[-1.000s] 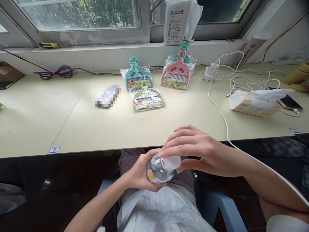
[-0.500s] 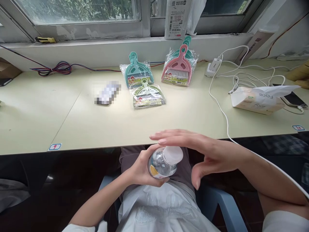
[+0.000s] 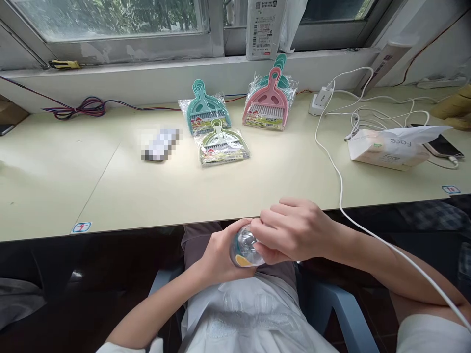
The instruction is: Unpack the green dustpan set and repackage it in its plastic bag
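A clear plastic bottle (image 3: 246,247) with a yellow fruit picture on its label is held over my lap, just off the table's front edge. My left hand (image 3: 225,257) wraps round the bottle's body from the left. From the right, my right hand (image 3: 289,233) is closed over the top of the bottle, fingers curled round the white cap seen earlier. The cap itself is hidden under those fingers.
On the table (image 3: 154,196) lie bagged mini dustpan-and-brush sets: teal (image 3: 208,110), green (image 3: 223,146) and pink (image 3: 268,105). A blurred-out object (image 3: 161,144) lies left of them. To the right are a tissue pack (image 3: 386,149), a phone (image 3: 443,147) and a white cable (image 3: 340,181) passing over my right forearm.
My right hand, spread open above the bottle before, has come down and closed round its cap. The left hand keeps its hold on the bottle.
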`<state>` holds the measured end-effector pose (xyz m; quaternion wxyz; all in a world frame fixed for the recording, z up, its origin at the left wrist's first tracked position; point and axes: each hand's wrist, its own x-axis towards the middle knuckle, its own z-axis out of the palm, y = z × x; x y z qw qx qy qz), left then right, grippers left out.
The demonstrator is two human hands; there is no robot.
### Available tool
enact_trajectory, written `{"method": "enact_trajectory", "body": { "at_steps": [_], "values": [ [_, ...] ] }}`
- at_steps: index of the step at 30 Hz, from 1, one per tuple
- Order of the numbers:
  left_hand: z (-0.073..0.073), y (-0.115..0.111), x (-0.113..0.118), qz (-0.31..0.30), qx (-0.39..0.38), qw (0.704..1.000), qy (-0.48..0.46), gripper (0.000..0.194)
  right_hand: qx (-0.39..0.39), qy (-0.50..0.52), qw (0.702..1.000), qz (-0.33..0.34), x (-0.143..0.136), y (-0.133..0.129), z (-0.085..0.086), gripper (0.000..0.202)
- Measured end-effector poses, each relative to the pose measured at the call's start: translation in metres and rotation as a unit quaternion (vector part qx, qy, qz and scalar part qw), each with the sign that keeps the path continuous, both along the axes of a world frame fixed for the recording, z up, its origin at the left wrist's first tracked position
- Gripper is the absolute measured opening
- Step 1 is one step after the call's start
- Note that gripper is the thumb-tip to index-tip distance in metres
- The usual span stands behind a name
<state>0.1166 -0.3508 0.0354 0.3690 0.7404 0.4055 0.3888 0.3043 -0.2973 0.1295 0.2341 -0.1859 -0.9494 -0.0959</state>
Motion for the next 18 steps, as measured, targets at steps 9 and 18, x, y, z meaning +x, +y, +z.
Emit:
{"method": "enact_trajectory", "body": {
  "at_steps": [9, 18],
  "values": [
    [0.005, 0.002, -0.015, -0.079, -0.090, 0.991, 0.056, 0.079, 0.089, -0.003, 0.991, 0.095, 0.006, 0.002, -0.004, 0.035],
    [-0.004, -0.002, -0.020, -0.302, -0.192, 0.931, 0.076, 0.092, 0.204, 0.182, 0.913, 0.304, -0.004, 0.001, -0.063, 0.040]
  ]
}}
